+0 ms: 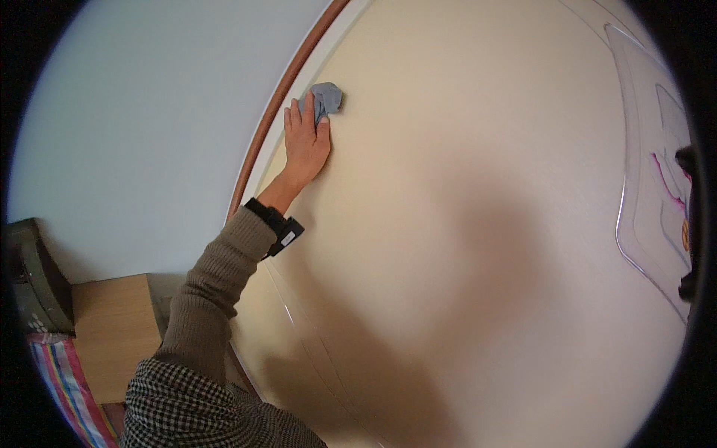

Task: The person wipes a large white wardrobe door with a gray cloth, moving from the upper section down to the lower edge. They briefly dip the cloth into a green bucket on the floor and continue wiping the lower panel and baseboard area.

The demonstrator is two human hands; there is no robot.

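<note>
My left hand (307,147) is at the upper left of a broad cream panel (392,168), close to its white edge (273,134). Its palm faces the panel, and its fingers press a crumpled grey cloth (329,97) against the surface. Part of the cloth is hidden under the fingers. A black device on a strap (280,224) sits at the wrist, over the cuff of a ribbed brown sleeve. My right hand is out of view.
A reddish-brown strip (274,112) runs beside the white edge, along a pale wall (145,140). At lower left are a wooden surface (115,336), a dark case-like object (42,274) and striped material (70,386). Raised curved moulding (620,213) shows at right.
</note>
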